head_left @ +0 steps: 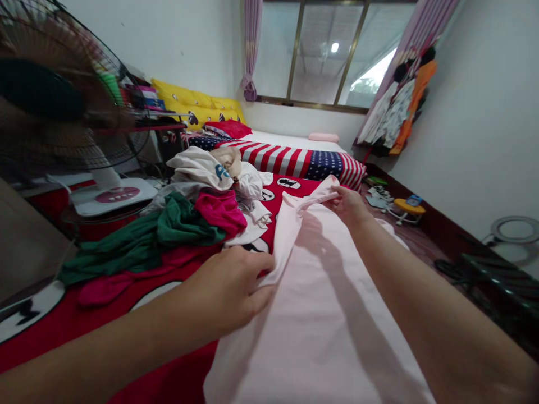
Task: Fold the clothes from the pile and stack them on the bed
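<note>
A pale pink garment (pixel 324 314) lies spread over the red patterned bedding (pixel 181 365) in front of me. I cannot tell what kind of garment it is. My left hand (pixel 240 286) pinches its left edge between thumb and fingers. Farther off, my right hand (pixel 347 203) grips a folded part near the garment's far end. Between the two hands the cloth's left edge is turned over in a strip. To the left of the garment is a heap of clothes: a green piece (pixel 164 230), a bright pink piece (pixel 223 210) and white pieces (pixel 202 168).
A fan (pixel 113 193) stands at the left. Behind is another bed with a stars-and-stripes cover (pixel 286 160) and a yellow cushion (pixel 181 98). Clothes (pixel 398 112) hang by the window at right. An orange-topped stool (pixel 409 206) and a dark rack (pixel 501 280) stand along the right wall.
</note>
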`<action>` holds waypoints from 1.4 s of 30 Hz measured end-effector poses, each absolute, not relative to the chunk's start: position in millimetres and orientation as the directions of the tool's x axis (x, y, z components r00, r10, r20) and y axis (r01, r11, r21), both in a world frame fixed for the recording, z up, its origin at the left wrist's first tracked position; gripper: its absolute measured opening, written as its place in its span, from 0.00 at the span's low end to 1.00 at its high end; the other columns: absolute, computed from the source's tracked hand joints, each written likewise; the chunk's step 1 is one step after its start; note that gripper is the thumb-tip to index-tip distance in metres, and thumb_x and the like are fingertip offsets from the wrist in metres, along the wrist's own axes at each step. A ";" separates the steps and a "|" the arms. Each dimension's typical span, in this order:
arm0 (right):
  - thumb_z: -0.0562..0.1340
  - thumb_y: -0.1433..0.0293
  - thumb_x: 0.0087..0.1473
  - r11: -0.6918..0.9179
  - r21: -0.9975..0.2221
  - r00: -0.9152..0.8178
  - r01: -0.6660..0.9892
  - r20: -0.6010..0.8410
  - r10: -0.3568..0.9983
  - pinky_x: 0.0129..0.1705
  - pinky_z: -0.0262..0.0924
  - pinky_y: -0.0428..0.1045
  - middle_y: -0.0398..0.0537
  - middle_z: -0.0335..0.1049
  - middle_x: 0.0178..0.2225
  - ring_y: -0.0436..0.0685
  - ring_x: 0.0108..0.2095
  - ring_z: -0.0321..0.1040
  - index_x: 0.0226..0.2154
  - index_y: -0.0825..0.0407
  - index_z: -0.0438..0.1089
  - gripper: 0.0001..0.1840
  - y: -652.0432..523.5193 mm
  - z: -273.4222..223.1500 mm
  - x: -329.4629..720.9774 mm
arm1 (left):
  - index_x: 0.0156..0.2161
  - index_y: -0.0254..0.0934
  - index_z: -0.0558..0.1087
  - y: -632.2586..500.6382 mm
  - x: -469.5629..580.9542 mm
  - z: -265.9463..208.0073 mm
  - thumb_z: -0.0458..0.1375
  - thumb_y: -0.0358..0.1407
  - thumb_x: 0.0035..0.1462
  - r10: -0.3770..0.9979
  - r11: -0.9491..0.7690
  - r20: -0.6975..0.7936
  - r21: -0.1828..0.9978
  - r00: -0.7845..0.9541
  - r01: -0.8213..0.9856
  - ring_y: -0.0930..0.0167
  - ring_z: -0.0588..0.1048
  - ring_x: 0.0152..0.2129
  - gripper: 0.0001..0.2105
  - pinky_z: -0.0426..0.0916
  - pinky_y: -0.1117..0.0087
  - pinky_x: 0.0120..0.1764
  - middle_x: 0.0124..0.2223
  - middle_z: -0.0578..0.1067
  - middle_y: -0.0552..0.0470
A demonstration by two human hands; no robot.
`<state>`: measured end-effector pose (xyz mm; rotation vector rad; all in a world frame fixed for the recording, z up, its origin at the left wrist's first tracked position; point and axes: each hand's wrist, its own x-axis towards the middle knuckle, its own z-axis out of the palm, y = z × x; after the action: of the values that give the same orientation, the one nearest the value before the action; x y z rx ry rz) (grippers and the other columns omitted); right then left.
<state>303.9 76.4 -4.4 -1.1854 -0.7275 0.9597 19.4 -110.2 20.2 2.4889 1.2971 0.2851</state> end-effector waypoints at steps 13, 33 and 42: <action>0.65 0.71 0.33 0.194 -0.981 0.691 0.006 0.144 0.708 0.24 0.62 0.44 0.38 0.66 0.24 0.49 0.24 0.64 0.30 0.54 0.68 0.15 38.2 -120.8 358.1 | 0.27 0.36 0.77 -58.3 112.3 -12.3 0.51 0.50 0.60 0.526 -0.655 -0.284 0.466 0.802 0.595 0.68 0.76 0.24 0.22 0.67 0.70 0.31 0.24 0.77 0.48; 0.59 0.64 0.46 -0.274 -0.713 0.696 0.646 0.403 0.594 0.42 0.62 0.59 0.57 0.76 0.40 0.66 0.40 0.71 0.39 0.52 0.78 0.18 22.1 -116.4 368.9 | 0.66 0.36 0.55 27.5 139.4 -114.2 0.44 0.51 0.63 0.867 -0.495 0.190 0.232 0.460 0.837 0.55 0.44 0.66 0.32 0.42 0.51 0.64 0.69 0.49 0.38; 0.55 0.69 0.47 0.072 -0.420 0.247 0.905 0.655 0.714 0.50 0.60 0.56 0.53 0.75 0.40 0.61 0.45 0.69 0.35 0.53 0.75 0.16 62.6 -83.7 358.8 | 0.65 0.37 0.59 26.3 140.8 -120.3 0.43 0.53 0.62 0.868 -0.492 0.243 0.299 0.433 0.818 0.54 0.42 0.67 0.32 0.40 0.49 0.64 0.69 0.48 0.38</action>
<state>358.8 62.6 -83.7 -1.6861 -1.5137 -0.2888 140.8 26.3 -120.3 2.5421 1.5050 0.5553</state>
